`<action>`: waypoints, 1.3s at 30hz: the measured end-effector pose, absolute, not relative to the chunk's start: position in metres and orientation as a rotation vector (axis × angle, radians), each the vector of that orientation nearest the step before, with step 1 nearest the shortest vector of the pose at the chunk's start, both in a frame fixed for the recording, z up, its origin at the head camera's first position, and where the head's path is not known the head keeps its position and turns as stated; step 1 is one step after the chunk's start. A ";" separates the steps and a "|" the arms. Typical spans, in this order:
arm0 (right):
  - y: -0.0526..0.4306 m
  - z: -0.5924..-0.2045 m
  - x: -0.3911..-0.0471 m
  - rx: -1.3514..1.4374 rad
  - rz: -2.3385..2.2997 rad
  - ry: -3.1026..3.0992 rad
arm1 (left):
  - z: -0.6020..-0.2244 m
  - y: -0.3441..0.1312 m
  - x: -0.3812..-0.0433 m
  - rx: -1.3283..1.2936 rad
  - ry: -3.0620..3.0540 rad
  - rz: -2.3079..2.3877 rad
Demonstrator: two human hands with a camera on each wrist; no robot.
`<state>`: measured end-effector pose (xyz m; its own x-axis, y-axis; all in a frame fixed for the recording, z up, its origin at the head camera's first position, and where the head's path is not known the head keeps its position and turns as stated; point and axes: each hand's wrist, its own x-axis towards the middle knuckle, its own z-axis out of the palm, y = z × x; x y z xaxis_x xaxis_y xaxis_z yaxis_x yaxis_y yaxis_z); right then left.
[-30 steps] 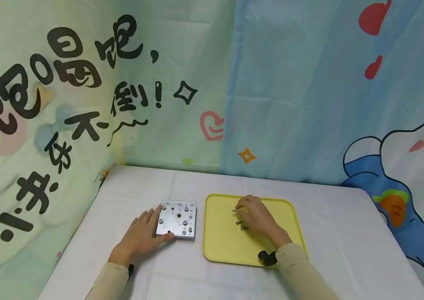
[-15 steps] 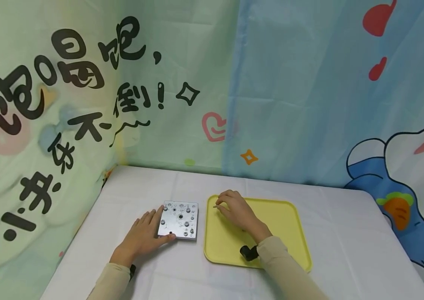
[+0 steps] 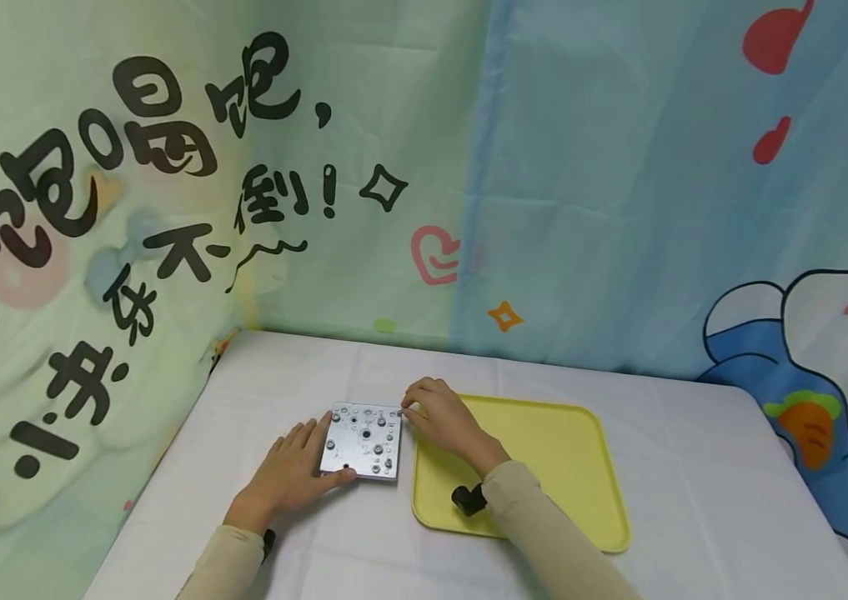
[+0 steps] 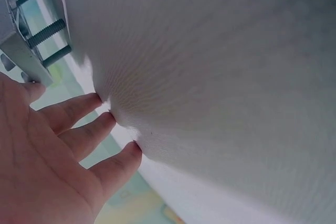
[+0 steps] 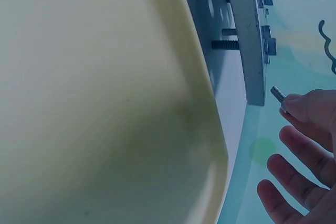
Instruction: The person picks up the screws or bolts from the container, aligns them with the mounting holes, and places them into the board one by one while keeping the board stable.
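A square silver metal plate [image 3: 354,445] lies on the white table, with holes and several bolts through it. In the right wrist view, threaded bolt ends [image 5: 226,45] stick out below the plate. My left hand [image 3: 287,473] rests at its left side, thumb on the front edge and a finger by the far left corner. In the left wrist view, the other fingers [image 4: 122,165] touch the cloth. At the plate's far right corner, my right hand [image 3: 444,421] pinches a small bolt [image 5: 277,94] between thumb and forefinger, apart from the plate in the right wrist view.
A yellow tray [image 3: 551,467] lies right of the plate, under my right forearm; part of it is hidden. White cloth [image 3: 363,542] covers the table. Printed curtains [image 3: 589,208] hang behind and to the left.
My right hand has moved left from over the tray to the plate's far right corner, carrying the bolt. My left hand stays by the plate. The head view has shifted slightly.
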<state>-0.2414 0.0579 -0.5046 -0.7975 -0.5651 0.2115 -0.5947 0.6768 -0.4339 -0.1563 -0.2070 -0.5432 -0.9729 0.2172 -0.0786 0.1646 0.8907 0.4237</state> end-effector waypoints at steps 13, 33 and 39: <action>0.047 -0.502 -0.244 0.998 0.694 -2.874 | -0.543 -0.208 -0.156 0.316 2.954 0.634; 0.060 -0.490 -0.238 0.964 0.709 -2.825 | -0.542 -0.206 -0.154 0.295 2.937 0.638; 0.097 -0.483 -0.229 0.961 0.722 -2.744 | -0.541 -0.206 -0.154 0.288 2.923 0.642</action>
<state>-0.2294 0.0975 -0.4832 -0.7847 -0.5495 0.2869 -0.6195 0.6799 -0.3923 -0.1539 -0.2058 -0.5409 -0.9726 0.2143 -0.0900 0.1568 0.8909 0.4264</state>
